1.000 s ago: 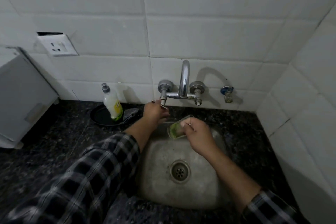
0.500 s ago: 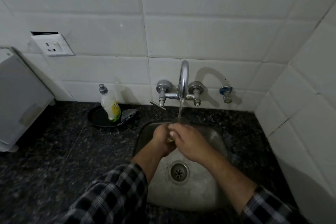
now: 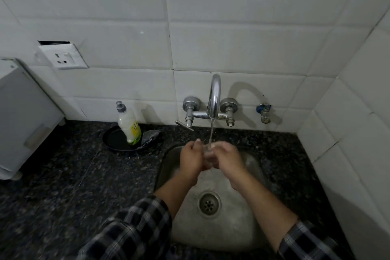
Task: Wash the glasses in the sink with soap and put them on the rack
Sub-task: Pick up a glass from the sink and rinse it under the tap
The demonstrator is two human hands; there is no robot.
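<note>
Both my left hand (image 3: pixel 190 157) and right hand (image 3: pixel 229 158) grip what seems a clear round glass (image 3: pixel 208 154) under the chrome tap (image 3: pixel 214 96).

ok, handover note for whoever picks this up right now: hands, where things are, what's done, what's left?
Left hand: grips the glass from its left side.
Right hand: grips the same glass from the right.
Glass: over the sink, under the stream from the tap; mostly hidden by the fingers.
Soap bottle: stands on a black plate on the counter left of the sink, scrubber beside it.
Done: tap on, glass under water. Cannot tell if it was soaped.
Left: finish the rinse, shut the tap, set the glass on the rack, which is not in view.
</note>
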